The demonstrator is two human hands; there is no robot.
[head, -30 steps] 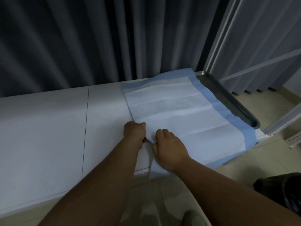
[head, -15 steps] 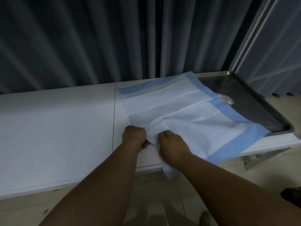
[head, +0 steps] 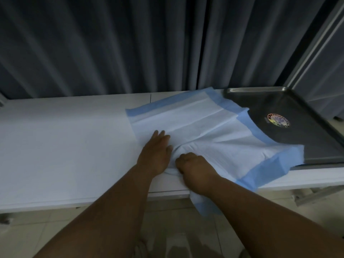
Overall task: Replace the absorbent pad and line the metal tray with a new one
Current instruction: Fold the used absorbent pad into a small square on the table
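A round sticker (head: 277,120) sits on the floor of the metal tray (head: 309,116), red-rimmed with a pale, many-coloured centre; there is lettering round its edge, but it is too small and blurred to read.

The tray lies at the right end of a long white desk (head: 61,142) that crosses the middle of the frame. A thin seam shows in the desk near its back edge. Behind it, dark grey-blue curtains (head: 111,43) fill the whole upper half, and a pale metal frame (head: 316,40) slants up at the upper right. Light floor tiles (head: 28,229) show along the bottom. The room is dim.

The pad (head: 214,138), white with a blue border, lies rumpled in the centre right of the frame, part on the desk and part over the tray's left side, leaving the sticker uncovered. One blue corner hangs off the desk's front edge, below the right wrist.

The left hand (head: 158,151) lies flat with straight fingers, pressing on the pad's left edge. The right hand (head: 193,164), just beside it, has its fingers curled into a bunched fold of the pad at the desk's near edge.
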